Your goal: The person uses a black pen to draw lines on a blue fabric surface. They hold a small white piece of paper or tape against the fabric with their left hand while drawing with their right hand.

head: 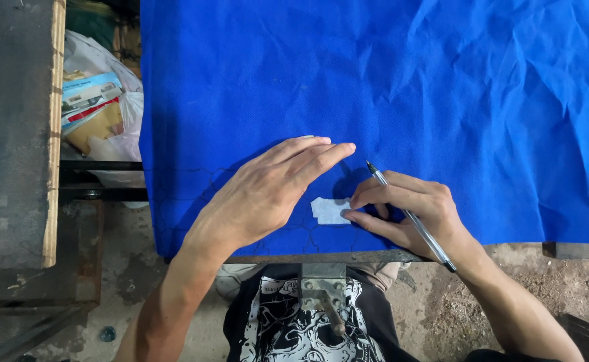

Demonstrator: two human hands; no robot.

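Near the lower edge of the counter point(348, 257), the right hand point(412, 208) holds a pen point(410, 216) and pins a small white paper piece point(329, 210) on blue cloth point(442, 87). Just left, the left hand point(268, 191) lies flat, fingers straight, holding nothing. Upper and right cloth lies bare.

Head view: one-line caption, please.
Left hand flat on blue cloth; right hand, holding pen, touches white paper template.

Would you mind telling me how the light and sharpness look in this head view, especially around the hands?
In the head view, the light is even, with no glare on the blue cloth; the left hand throws a soft shadow on the cloth above its fingers; the right hand, pen and white paper template are sharp; the floor at lower left is dim.
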